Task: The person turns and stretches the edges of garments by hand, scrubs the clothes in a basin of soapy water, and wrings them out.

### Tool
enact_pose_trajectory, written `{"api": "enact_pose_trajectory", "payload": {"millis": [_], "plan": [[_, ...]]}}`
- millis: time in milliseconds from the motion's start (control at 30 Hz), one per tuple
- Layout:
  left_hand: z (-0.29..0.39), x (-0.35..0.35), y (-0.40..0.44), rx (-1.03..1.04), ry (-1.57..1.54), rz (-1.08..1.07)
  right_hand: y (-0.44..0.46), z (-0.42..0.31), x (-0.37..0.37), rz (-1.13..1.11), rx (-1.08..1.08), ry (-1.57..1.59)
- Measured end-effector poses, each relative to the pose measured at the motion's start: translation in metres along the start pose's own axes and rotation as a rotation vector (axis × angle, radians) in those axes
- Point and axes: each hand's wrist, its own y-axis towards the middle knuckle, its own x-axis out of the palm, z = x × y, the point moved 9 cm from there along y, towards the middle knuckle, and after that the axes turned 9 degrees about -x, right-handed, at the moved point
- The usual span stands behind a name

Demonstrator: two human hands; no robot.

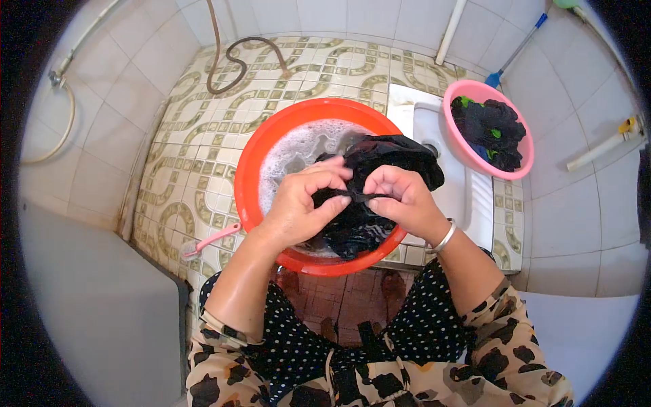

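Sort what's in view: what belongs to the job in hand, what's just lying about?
In the job: dark cloth, held by left hand and right hand; red basin; suds.

Apparently lying about: pink brush; brown hose; pink basin and its fabric (possibly related).

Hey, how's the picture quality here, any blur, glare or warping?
Head view: wide-lens warping, with wall tiles bowing and the corners black; head view: fairly even light, small wet glints on the black cloth, whose darkest folds lose detail; head view: left hand's upper fingers look slightly blurred.
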Motion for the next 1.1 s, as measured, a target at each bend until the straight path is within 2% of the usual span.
{"api": "enact_pose_trajectory", "payload": {"millis": [33, 67, 100, 133, 200, 267, 300, 367, 467, 700, 800, 1000, 1067, 1100], "plan": [[0.003, -0.006, -0.002, 0.000, 0.000, 0.002, 0.001, 0.005, -0.003, 0.008, 0.031, -0.040], [0.000, -0.006, -0.005, -0.093, -0.035, -0.075, 0.001, 0.008, -0.005, 0.016, 0.062, -0.079], [-0.004, -0.003, -0.007, -0.187, -0.071, -0.152, 0.001, 0.006, -0.004, 0.013, 0.061, -0.079], [-0.004, -0.004, -0.008, -0.188, -0.071, -0.149, 0.000, 0.003, 0.001, 0.000, 0.078, -0.014], [-0.014, -0.001, -0.011, -0.320, -0.372, -0.201, 0.000, 0.005, 0.005, -0.016, 0.097, 0.052], [-0.019, 0.001, -0.012, -0.369, -0.455, -0.227, 0.004, -0.009, 0.007, -0.060, -0.170, 0.063], [-0.022, 0.005, -0.013, -0.417, -0.537, -0.255, 0.004, -0.007, 0.007, -0.060, -0.170, 0.063], [-0.026, 0.006, -0.013, -0.414, -0.540, -0.249, -0.001, 0.013, 0.010, -0.061, 0.040, 0.262], [-0.023, 0.004, -0.011, -0.388, -0.521, -0.221, -0.003, 0.015, 0.014, -0.057, 0.111, 0.319], [-0.019, 0.014, -0.009, -0.407, -0.429, -0.247, -0.002, 0.007, 0.015, -0.025, 0.109, 0.203], [-0.021, 0.014, -0.008, -0.360, -0.387, -0.240, -0.006, 0.013, 0.020, -0.154, 0.124, 0.118], [-0.022, 0.020, -0.010, -0.431, -0.541, -0.253, -0.005, 0.013, 0.022, -0.135, 0.130, 0.355], [-0.024, 0.020, -0.009, -0.426, -0.538, -0.241, -0.002, 0.015, 0.013, -0.119, 0.055, 0.056], [-0.025, 0.020, -0.009, -0.421, -0.534, -0.229, -0.002, 0.013, 0.014, -0.119, 0.055, 0.057]]}}
